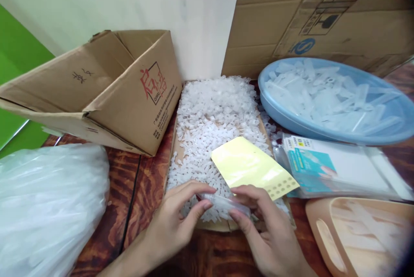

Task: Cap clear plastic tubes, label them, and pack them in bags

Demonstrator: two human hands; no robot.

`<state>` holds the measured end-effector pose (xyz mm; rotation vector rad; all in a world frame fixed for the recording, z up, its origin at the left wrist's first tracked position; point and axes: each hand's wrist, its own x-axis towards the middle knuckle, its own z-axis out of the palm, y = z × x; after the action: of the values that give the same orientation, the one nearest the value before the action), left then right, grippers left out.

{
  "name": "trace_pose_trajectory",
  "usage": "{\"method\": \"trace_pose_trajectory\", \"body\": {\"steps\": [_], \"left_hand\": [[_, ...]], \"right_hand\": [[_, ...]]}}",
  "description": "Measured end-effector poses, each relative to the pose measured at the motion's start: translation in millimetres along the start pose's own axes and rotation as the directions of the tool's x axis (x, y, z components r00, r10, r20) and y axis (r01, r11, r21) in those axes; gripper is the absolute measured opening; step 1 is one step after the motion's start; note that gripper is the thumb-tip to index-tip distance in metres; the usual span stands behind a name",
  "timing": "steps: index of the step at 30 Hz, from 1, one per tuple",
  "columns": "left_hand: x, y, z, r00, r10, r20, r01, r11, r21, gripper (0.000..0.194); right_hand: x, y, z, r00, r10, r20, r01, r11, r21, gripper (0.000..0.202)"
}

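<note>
Between my two hands lies a clear plastic tube [223, 203], tilted slightly down to the right. My left hand [181, 212] pinches its left end, where a ridged part shows, between thumb and index finger. At the other end, my right hand [263, 221] grips the tube with thumb and fingers. Just beyond my fingers, a yellow sticker sheet [249, 165] with rows of small round dots rests on a heap of small white plastic parts [210, 132]. The heap fills a shallow cardboard tray [174, 150] under and beyond my hands.
An open cardboard box [129, 100] stands at left, behind a bulging translucent plastic bag [48, 203]. To the right are a blue basin [323, 130] of translucent tubes, flat printed packages [343, 169] and a peach-coloured basket [323, 229]. A large cardboard sheet [274, 23] leans behind.
</note>
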<state>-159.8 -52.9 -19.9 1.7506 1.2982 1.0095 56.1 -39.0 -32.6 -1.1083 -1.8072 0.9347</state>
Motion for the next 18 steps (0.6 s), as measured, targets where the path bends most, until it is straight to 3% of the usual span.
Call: {"method": "trace_pose_trajectory", "body": {"steps": [3,9,14,18], "left_hand": [[0,0,0.0,0.999,0.016,0.04,-0.015,1.0,-0.016,0.024],[-1,-5,4.7,1.0,-0.004,-0.017,0.005,1.0,0.02,0.025],[-3,-13,10.7,0.957,0.288,0.042,-0.289,0.957,0.032,0.04],[-2,-14,9.7,0.963,0.265,0.055,-0.27,0.955,0.124,0.043]], "right_hand": [[2,-1,-1,0.993,0.107,0.047,-0.109,0.993,0.05,0.02],[9,-3,-8,0.985,-0.171,0.011,0.172,0.98,-0.096,0.022],[10,-4,-10,1.0,0.015,0.011,-0.014,0.996,-0.09,0.016],[10,-8,-11,0.997,-0.037,-0.075,0.037,0.999,-0.002,0.009]]}}
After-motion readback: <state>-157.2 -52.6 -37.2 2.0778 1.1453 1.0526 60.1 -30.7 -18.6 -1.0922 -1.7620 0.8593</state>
